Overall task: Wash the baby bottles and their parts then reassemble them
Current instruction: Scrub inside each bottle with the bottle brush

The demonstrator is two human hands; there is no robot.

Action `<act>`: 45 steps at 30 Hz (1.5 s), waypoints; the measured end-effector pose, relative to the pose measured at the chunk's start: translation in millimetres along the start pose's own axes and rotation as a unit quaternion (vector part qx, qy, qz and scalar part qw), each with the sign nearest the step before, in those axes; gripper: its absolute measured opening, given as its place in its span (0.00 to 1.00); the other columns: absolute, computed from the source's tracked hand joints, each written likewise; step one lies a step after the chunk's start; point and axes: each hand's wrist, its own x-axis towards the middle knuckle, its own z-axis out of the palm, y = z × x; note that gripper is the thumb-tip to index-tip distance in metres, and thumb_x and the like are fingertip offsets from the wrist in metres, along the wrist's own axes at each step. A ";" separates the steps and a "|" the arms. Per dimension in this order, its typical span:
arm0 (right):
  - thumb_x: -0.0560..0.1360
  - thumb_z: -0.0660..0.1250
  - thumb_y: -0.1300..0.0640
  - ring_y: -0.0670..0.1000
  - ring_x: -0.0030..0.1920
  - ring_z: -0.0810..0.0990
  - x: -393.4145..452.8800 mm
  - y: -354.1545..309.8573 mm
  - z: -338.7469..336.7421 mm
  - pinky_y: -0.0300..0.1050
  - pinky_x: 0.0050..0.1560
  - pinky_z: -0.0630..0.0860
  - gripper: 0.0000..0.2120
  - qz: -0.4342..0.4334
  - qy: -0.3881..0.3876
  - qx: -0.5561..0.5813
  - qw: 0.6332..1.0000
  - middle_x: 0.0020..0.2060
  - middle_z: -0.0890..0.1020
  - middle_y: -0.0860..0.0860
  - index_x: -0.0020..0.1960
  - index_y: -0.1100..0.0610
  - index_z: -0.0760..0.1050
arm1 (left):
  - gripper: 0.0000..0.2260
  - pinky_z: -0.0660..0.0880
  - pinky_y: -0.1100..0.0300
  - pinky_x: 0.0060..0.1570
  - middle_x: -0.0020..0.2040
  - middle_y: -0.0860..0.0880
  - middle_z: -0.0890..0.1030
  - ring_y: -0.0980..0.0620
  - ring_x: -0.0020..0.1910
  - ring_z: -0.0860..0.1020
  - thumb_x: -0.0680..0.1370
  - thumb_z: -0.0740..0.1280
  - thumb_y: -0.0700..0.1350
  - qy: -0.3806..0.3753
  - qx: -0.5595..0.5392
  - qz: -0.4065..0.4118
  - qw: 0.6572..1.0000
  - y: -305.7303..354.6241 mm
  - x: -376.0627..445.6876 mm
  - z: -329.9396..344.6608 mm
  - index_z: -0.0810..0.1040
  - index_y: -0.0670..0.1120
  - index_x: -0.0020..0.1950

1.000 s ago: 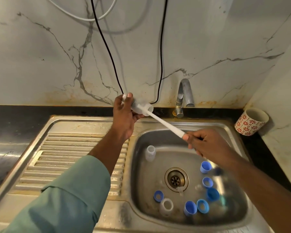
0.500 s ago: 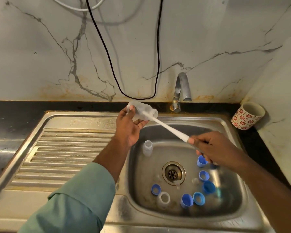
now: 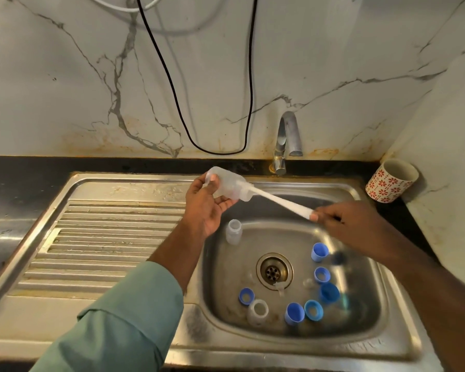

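Above the sink [image 3: 151,183], near its 11 o'clock corner, the left hand [image 3: 207,208] curls around a clear bottle [image 3: 227,185] lying sideways, while the right hand [image 3: 344,224] pinches the brush handle [image 3: 279,201] pushed into its mouth. The bottle looks light, stiff, probably slippery when wet; gripping round its body seems safest.

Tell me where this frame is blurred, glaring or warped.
Head view: motion blur smears the right hand and the brush handle it grips; the bottle in the left hand stays fairly sharp; glare streaks the sink basin right of the drain; wide-angle warp bends the counter edge and the sink rim.
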 end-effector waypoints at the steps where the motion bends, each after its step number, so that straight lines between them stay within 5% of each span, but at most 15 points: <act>1: 0.77 0.66 0.46 0.48 0.26 0.74 -1.4 -1.0 2.1 0.42 0.28 0.71 0.13 0.008 -0.020 0.032 0.999 0.28 0.80 0.53 0.37 0.49 0.80 | 0.18 0.82 0.40 0.48 0.64 0.40 0.75 0.35 0.58 0.79 0.80 0.67 0.41 -0.002 0.000 -0.001 1.000 0.3 -0.1 1.1 0.70 0.44 0.70; 4: 0.77 0.67 0.46 0.51 0.27 0.73 -1.3 7.3 0.6 0.43 0.31 0.69 0.16 0.007 -0.026 0.030 0.999 0.25 0.78 0.53 0.31 0.47 0.79 | 0.17 0.81 0.38 0.50 0.64 0.41 0.75 0.35 0.59 0.78 0.80 0.66 0.41 0.005 0.006 0.008 1.000 4.2 3.3 0.2 0.71 0.45 0.68; 7: 0.76 0.68 0.46 0.48 0.30 0.76 0.3 7.3 -2.8 0.38 0.32 0.70 0.05 -0.029 0.008 -0.021 0.999 0.27 0.80 0.47 0.43 0.43 0.81 | 0.16 0.80 0.36 0.50 0.64 0.40 0.75 0.34 0.58 0.79 0.80 0.67 0.42 0.007 0.019 0.006 1.000 3.6 2.3 0.2 0.72 0.44 0.68; 9: 0.75 0.70 0.48 0.47 0.33 0.79 -1.5 4.7 -4.0 0.33 0.32 0.71 0.08 -0.028 -0.006 -0.016 0.999 0.28 0.81 0.41 0.46 0.50 0.84 | 0.16 0.80 0.37 0.49 0.64 0.40 0.76 0.35 0.57 0.80 0.80 0.66 0.42 0.008 0.025 0.006 1.000 3.1 1.2 0.8 0.72 0.44 0.68; 15: 0.76 0.65 0.40 0.49 0.49 0.78 -10.0 9.4 -15.5 0.51 0.52 0.77 0.17 -0.011 0.066 -0.190 0.979 0.51 0.82 0.47 0.60 0.45 0.80 | 0.16 0.82 0.41 0.46 0.63 0.42 0.75 0.35 0.57 0.79 0.80 0.67 0.42 0.017 0.040 -0.004 0.999 1.0 3.1 -2.2 0.72 0.45 0.68; 21: 0.74 0.70 0.44 0.47 0.39 0.82 -23.9 4.0 -13.6 0.45 0.42 0.77 0.11 0.022 -0.014 -0.055 0.998 0.36 0.84 0.49 0.52 0.47 0.84 | 0.16 0.81 0.39 0.47 0.63 0.41 0.74 0.35 0.58 0.78 0.80 0.66 0.42 0.041 0.021 -0.001 0.999 -1.9 6.2 -5.3 0.71 0.45 0.68; 28: 0.75 0.70 0.48 0.49 0.51 0.77 -24.5 21.1 -4.7 0.45 0.46 0.74 0.14 -0.064 0.166 -0.252 0.951 0.51 0.80 0.46 0.59 0.49 0.79 | 0.16 0.81 0.40 0.46 0.61 0.42 0.75 0.34 0.58 0.78 0.82 0.65 0.43 0.067 0.001 -0.018 0.998 4.1 13.6 -15.5 0.70 0.44 0.68; 33: 0.74 0.71 0.45 0.50 0.37 0.80 -19.1 26.7 7.2 0.49 0.43 0.78 0.08 0.049 0.022 0.050 0.997 0.34 0.83 0.49 0.44 0.49 0.82 | 0.16 0.80 0.38 0.50 0.63 0.40 0.74 0.34 0.57 0.78 0.81 0.65 0.44 0.056 -0.003 -0.024 0.998 3.5 11.7 -15.0 0.70 0.44 0.68; 38: 0.76 0.69 0.47 0.47 0.50 0.77 -18.1 35.5 12.2 0.45 0.50 0.74 0.12 -0.005 0.115 -0.157 0.981 0.51 0.81 0.45 0.58 0.48 0.78 | 0.16 0.79 0.37 0.52 0.63 0.40 0.75 0.33 0.58 0.79 0.81 0.65 0.44 0.054 -0.002 -0.023 0.998 1.5 11.4 -17.9 0.70 0.44 0.68; 42: 0.77 0.68 0.47 0.48 0.37 0.80 -14.9 32.3 13.2 0.43 0.41 0.76 0.06 0.039 -0.020 0.054 0.998 0.33 0.81 0.46 0.46 0.49 0.81 | 0.16 0.81 0.38 0.50 0.63 0.40 0.74 0.33 0.57 0.79 0.81 0.65 0.43 0.050 -0.006 -0.030 0.998 1.5 10.6 -14.4 0.70 0.44 0.68; 45: 0.80 0.63 0.47 0.49 0.44 0.80 -17.1 32.1 15.2 0.45 0.46 0.76 0.09 -0.004 0.018 -0.109 0.994 0.40 0.82 0.45 0.53 0.48 0.80 | 0.16 0.82 0.40 0.47 0.63 0.40 0.74 0.34 0.58 0.79 0.81 0.65 0.44 0.048 -0.011 -0.033 0.998 1.0 10.7 -14.4 0.70 0.45 0.68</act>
